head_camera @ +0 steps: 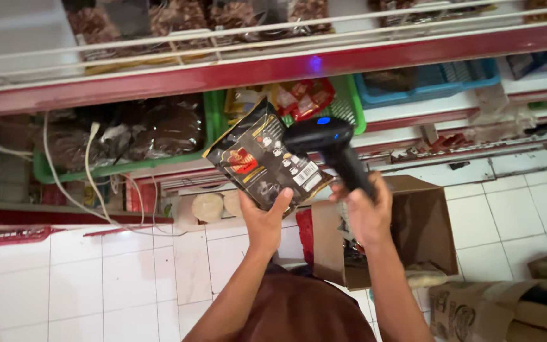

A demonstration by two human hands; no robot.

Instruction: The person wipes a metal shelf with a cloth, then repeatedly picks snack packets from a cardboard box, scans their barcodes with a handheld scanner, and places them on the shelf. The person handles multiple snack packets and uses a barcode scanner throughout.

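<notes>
My left hand (264, 221) holds up a flat black foil pouch (264, 158) with gold and red print, its back side with a striped code patch turned toward me. My right hand (363, 212) grips the handle of a black handheld scanner (327, 144) with a small blue light on top. The scanner's head sits just right of the pouch, almost touching its upper edge. Both are raised in front of a red-edged shop shelf (273, 69).
A green basket (128, 166) holds dark bagged goods at left. Red packets (302, 98) lie in a green basket behind the pouch, and a blue basket (428, 82) stands to the right. An open cardboard box (413, 228) stands on the white tiled floor (96, 285). White cables (90, 183) hang at left.
</notes>
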